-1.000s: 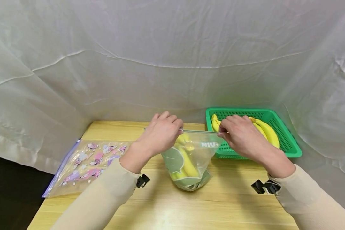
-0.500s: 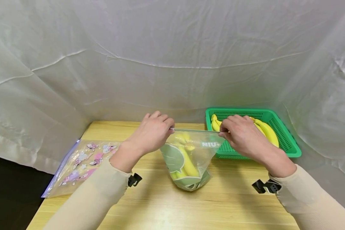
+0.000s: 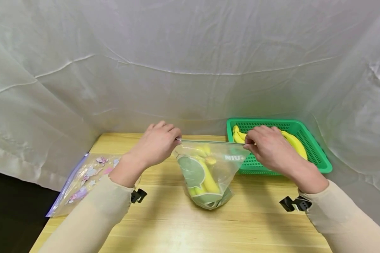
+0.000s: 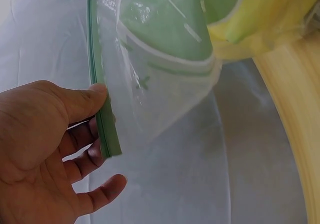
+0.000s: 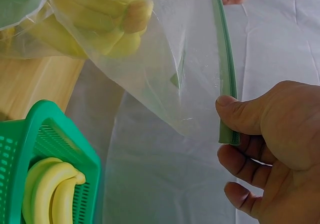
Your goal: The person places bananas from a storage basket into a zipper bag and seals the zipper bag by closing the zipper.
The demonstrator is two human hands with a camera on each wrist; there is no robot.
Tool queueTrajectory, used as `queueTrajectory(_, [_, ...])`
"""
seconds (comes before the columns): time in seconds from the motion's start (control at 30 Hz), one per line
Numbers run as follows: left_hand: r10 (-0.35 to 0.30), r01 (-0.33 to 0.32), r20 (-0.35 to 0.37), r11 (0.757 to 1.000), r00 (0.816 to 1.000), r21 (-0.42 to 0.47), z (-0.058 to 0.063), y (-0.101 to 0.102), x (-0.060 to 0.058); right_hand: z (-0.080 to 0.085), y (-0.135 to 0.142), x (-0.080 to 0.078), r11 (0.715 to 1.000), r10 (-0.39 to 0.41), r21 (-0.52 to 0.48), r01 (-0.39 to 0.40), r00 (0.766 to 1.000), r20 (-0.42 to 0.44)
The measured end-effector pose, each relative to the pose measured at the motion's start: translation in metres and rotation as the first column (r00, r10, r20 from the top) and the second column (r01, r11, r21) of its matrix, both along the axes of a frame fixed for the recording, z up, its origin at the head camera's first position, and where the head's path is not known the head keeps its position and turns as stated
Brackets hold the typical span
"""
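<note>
A clear zip bag [image 3: 221,168] with green printing stands on the table with bananas [image 3: 209,181] inside. Its green zip strip [image 5: 226,59] is stretched straight between both hands. My left hand [image 3: 156,144] pinches the strip's left end between thumb and forefinger; in the left wrist view its other fingers [image 4: 102,196] stick out loosely below. A small whitish piece shows on the strip at that hand in the head view. My right hand [image 3: 272,149] pinches the right end of the strip, thumb on top, as the right wrist view also shows.
A green plastic basket [image 3: 323,165] with more bananas [image 3: 294,144] stands at the back right, partly behind my right hand. Left on the table lies a flat clear bag [image 3: 82,182] with pink cartoon prints and a purple zip edge, partly under my left forearm. A grey cloth [image 3: 190,70] hangs behind.
My left hand has slid leftward along the strip to its left end, uncovering more of the bag's top edge. The right hand has stayed at the right end, shifting only slightly.
</note>
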State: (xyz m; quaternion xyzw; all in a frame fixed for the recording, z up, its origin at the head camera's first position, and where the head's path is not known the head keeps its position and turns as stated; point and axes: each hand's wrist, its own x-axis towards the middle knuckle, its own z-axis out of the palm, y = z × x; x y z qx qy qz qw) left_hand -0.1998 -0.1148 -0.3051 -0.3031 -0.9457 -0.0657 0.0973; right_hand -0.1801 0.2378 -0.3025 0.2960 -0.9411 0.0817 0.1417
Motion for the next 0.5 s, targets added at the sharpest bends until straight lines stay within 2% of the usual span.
queueTrajectory(0.5, [0.039,-0.039,0.019,0.999,0.999,0.017,-0.001,-0.021,0.001,-0.003,0.004,-0.003,1.0,-0.021,-0.004,0.021,1.0,0.013])
